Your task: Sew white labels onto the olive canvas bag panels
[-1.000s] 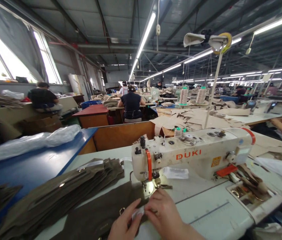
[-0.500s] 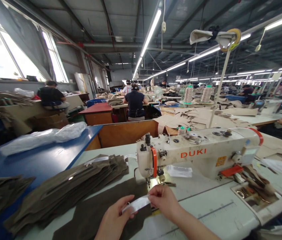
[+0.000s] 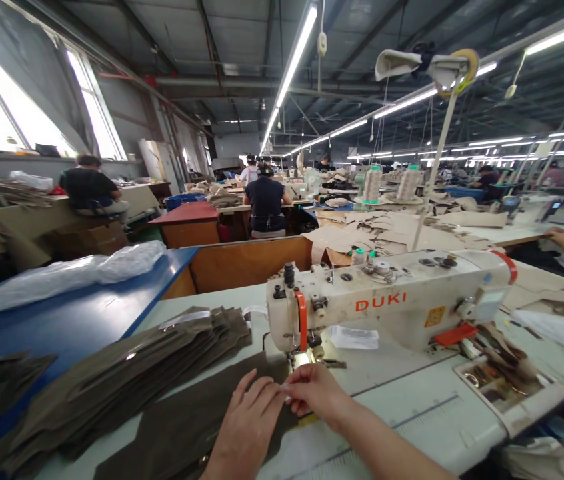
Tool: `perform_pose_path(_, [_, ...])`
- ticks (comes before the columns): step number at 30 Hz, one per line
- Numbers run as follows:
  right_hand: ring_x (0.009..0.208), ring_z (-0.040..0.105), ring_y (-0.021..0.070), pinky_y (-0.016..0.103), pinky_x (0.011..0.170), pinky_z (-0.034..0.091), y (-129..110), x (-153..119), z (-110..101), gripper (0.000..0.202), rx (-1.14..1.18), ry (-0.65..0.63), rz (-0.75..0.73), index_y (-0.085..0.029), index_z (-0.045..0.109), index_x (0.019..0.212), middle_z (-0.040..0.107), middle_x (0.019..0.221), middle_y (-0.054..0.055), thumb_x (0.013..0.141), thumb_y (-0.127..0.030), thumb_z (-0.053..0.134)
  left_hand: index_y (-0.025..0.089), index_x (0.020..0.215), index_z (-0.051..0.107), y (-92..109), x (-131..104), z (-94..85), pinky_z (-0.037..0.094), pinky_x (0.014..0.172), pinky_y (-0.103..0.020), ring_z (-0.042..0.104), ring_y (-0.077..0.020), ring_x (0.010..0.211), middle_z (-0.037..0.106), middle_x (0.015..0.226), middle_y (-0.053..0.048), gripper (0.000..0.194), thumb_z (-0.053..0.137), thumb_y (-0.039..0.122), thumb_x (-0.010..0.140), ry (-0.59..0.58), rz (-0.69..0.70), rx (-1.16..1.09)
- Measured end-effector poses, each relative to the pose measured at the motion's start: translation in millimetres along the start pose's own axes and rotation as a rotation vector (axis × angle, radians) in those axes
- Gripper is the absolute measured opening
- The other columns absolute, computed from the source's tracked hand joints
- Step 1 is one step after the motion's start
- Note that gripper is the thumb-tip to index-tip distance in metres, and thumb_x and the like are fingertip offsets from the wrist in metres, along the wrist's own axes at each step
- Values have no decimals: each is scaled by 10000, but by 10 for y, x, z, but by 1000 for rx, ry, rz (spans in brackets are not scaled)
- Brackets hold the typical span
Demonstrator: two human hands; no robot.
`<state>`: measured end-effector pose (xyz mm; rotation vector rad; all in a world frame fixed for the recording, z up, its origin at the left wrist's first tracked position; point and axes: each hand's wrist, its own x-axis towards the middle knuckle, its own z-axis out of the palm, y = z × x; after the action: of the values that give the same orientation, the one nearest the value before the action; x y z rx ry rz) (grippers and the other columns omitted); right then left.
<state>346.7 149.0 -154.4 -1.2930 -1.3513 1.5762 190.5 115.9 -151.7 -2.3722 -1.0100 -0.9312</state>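
A dark olive fabric piece (image 3: 172,420) lies on the pale sewing table in front of the needle area of the sewing machine (image 3: 382,300). My right hand (image 3: 319,393) pinches a white strip like a label (image 3: 286,393) between thumb and fingertips, just below the presser foot. Only a small end of the strip shows; my left hand hides the rest. Palm down over the fabric, my left hand (image 3: 255,420) has its fingers stretched out and their tips beside the strip. Its thumb is hidden.
A stack of olive pieces (image 3: 127,380) lies to the left, with a blue table (image 3: 87,313) bearing clear plastic beyond. White labels (image 3: 353,337) rest under the machine arm. A tray (image 3: 505,393) with metal rings is at right. Co-workers sit farther off.
My left hand has turned from gripping the white strip to lying palm down over it, covering most of it. My right hand still pinches the strip's end. The view shifted slightly.
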Motion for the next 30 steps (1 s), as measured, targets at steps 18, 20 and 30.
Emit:
perform_pose_path(18, [1222, 489, 256, 349, 1066, 381, 293, -591, -121, 425, -1109, -172, -774, -62, 582, 1240, 591, 1285, 146, 887, -300, 564, 169, 953, 626, -122, -32, 81, 573, 835, -376, 670, -214, 917, 707, 954, -47, 319, 432, -32, 798, -330, -17, -8])
perform_pose_path(20, [1208, 500, 262, 354, 1055, 395, 340, -567, -110, 419, -1135, -151, -820, -62, 590, 1220, 604, 1263, 149, 892, -321, 555, 170, 945, 630, -95, -37, 110, 575, 837, -368, 670, -215, 918, 708, 952, -43, 333, 452, -48, 768, -351, -21, -9])
perform_pose_path(30, [1150, 531, 253, 331, 987, 452, 383, -580, -92, 375, -1163, -94, -889, -76, 607, 1158, 635, 1201, 138, 891, -334, 559, 185, 966, 617, -118, -68, 170, 557, 877, -337, 662, -200, 942, 702, 975, -27, 375, 497, -77, 725, -420, -23, -35])
